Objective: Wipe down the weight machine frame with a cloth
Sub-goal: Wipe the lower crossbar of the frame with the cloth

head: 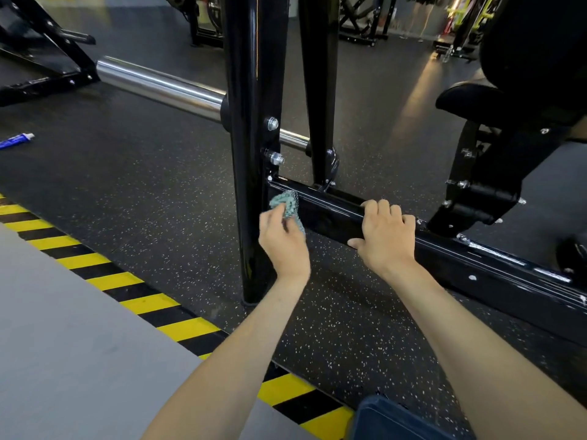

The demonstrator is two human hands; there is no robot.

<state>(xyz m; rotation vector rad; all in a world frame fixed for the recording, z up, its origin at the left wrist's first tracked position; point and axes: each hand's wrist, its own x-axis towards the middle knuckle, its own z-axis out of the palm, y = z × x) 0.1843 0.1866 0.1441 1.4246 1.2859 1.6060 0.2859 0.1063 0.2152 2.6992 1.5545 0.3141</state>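
The weight machine's black frame fills the middle: a tall upright post [251,185] and a low horizontal beam [333,214] running off to the right. My left hand [282,246] grips a bunched teal cloth [287,204] and holds it against the beam's left end, right where it meets the post. My right hand [386,233] grips the beam's top edge a little to the right, fingers curled over the top and thumb along the front face.
A chrome bar [158,85] sticks out left from the post. A blue tube [16,141] lies on the speckled rubber floor. Yellow-black hazard tape [104,279] edges a grey floor strip. A black padded seat [482,100] and its bracket stand at right.
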